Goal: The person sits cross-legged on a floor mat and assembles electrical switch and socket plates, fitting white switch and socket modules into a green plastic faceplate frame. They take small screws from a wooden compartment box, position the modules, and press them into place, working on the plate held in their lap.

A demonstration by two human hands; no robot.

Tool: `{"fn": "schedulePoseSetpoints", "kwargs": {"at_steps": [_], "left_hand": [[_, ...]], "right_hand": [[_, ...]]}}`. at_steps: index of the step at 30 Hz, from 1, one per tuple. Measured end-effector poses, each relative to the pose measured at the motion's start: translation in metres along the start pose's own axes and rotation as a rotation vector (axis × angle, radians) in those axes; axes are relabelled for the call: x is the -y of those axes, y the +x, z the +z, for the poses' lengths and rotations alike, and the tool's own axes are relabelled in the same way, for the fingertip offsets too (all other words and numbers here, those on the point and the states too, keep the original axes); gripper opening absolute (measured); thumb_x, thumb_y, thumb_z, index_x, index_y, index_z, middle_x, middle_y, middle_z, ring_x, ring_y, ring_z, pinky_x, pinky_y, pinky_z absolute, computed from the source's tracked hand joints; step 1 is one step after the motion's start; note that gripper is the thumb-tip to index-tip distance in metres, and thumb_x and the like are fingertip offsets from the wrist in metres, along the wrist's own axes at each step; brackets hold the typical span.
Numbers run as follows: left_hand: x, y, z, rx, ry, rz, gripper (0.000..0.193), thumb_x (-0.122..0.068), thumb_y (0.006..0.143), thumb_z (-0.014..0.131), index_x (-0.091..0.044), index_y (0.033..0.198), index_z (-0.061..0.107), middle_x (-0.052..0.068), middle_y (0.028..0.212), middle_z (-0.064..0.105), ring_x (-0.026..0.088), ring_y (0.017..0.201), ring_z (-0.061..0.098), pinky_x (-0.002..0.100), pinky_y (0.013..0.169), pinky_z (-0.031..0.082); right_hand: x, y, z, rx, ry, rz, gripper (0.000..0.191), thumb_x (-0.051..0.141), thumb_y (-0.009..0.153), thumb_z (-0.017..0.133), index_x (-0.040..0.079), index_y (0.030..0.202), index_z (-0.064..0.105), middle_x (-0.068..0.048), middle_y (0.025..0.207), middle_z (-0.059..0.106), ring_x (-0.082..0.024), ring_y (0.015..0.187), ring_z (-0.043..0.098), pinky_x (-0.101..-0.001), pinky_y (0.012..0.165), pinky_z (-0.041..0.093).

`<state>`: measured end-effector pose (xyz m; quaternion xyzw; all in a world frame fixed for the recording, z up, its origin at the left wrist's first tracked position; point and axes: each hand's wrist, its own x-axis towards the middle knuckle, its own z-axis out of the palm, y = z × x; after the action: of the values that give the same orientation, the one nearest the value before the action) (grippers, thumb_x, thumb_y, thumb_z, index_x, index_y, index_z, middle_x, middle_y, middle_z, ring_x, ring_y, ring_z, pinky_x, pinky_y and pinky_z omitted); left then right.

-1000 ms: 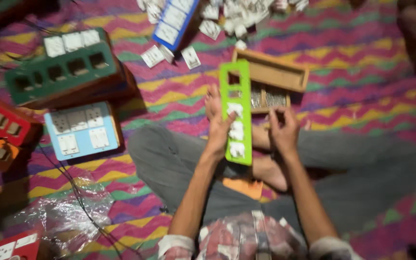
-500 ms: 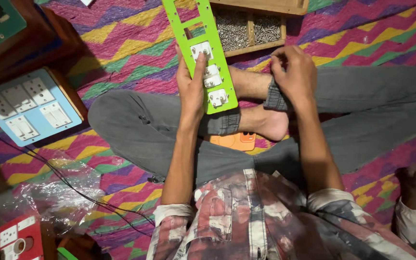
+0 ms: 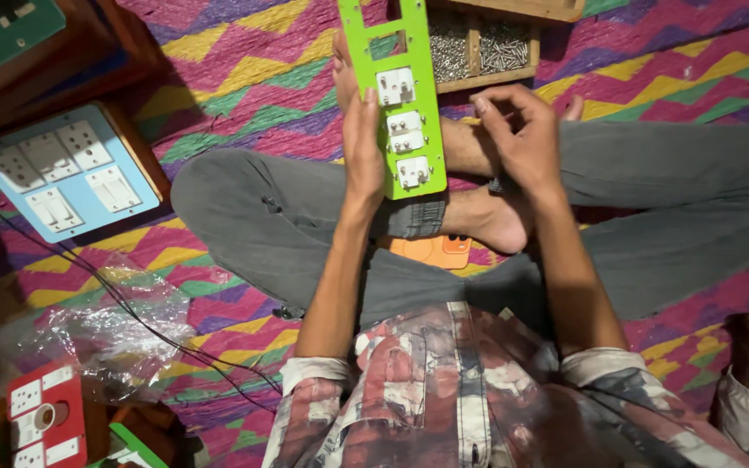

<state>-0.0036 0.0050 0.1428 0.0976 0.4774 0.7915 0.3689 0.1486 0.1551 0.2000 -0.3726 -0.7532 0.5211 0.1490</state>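
A person sits cross-legged on a zigzag-patterned mat point(image 3: 244, 52). The left hand point(image 3: 362, 147) grips a green switch plate point(image 3: 399, 104), its top cut off. The right hand point(image 3: 522, 139), beside it, is pinched shut; contents unclear. Beyond lies a wooden screw tray point(image 3: 487, 43); far left, a blue switchboard point(image 3: 67, 169).

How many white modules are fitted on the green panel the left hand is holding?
3 on the green panel, beside the left hand: a socket uppermost, a switch module in the middle, another socket lowest. The panel's top is cropped, so more may be hidden.
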Motion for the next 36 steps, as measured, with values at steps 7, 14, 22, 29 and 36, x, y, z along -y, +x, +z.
{"fn": "schedulePoseSetpoints", "kwargs": {"at_steps": [7, 14, 22, 29, 36], "left_hand": [[0.001, -0.006, 0.002, -0.026, 0.022, -0.049, 0.033, -0.020, 0.106, 0.066, 0.002, 0.130, 0.061, 0.007, 0.111, 0.070, 0.014, 0.095, 0.064, 0.028, 0.083, 0.055], [-0.044, -0.005, 0.018, -0.122, 0.420, 0.209, 0.055, -0.007, 0.094, 0.073, 0.004, 0.142, 0.049, 0.012, 0.119, 0.071, 0.019, 0.103, 0.071, 0.032, 0.090, 0.058], [-0.080, -0.020, 0.028, 0.172, 1.085, 1.003, 0.035, -0.008, 0.081, 0.072, -0.001, 0.115, 0.069, 0.011, 0.112, 0.071, 0.030, 0.106, 0.071, 0.042, 0.087, 0.060], [-0.069, -0.023, 0.040, 0.211, 1.112, 0.970, 0.031, -0.012, 0.081, 0.073, -0.003, 0.111, 0.070, 0.008, 0.119, 0.070, 0.028, 0.114, 0.066, 0.042, 0.091, 0.057], [-0.078, -0.022, 0.040, 0.404, 1.037, 0.750, 0.046, -0.009, 0.069, 0.077, -0.003, 0.113, 0.065, 0.009, 0.140, 0.064, 0.032, 0.135, 0.057, 0.046, 0.109, 0.049]], "right_hand": [[-0.011, -0.010, 0.043, 0.090, 0.285, 0.054, 0.020, 0.019, 0.111, 0.061, 0.001, 0.115, 0.068, 0.001, 0.094, 0.068, -0.004, 0.081, 0.060, -0.0199, 0.071, 0.050], [0.015, -0.011, 0.044, 0.103, 0.550, 0.286, 0.049, 0.041, 0.112, 0.040, 0.001, 0.120, 0.067, -0.002, 0.093, 0.068, -0.007, 0.074, 0.061, -0.0208, 0.063, 0.051], [0.034, -0.060, 0.006, 0.433, 0.846, 0.248, 0.046, 0.034, 0.110, 0.040, 0.001, 0.140, 0.051, -0.004, 0.118, 0.064, -0.009, 0.094, 0.063, -0.0251, 0.083, 0.051], [0.039, -0.050, 0.011, 0.110, 1.006, 0.180, 0.052, 0.024, 0.109, 0.043, 0.002, 0.156, 0.037, -0.003, 0.140, 0.058, -0.010, 0.110, 0.060, -0.0278, 0.098, 0.043], [0.037, -0.054, -0.005, 0.180, 0.813, 0.235, 0.058, 0.023, 0.104, 0.047, 0.005, 0.158, 0.032, -0.010, 0.139, 0.060, -0.015, 0.118, 0.063, -0.0310, 0.103, 0.047]]}}
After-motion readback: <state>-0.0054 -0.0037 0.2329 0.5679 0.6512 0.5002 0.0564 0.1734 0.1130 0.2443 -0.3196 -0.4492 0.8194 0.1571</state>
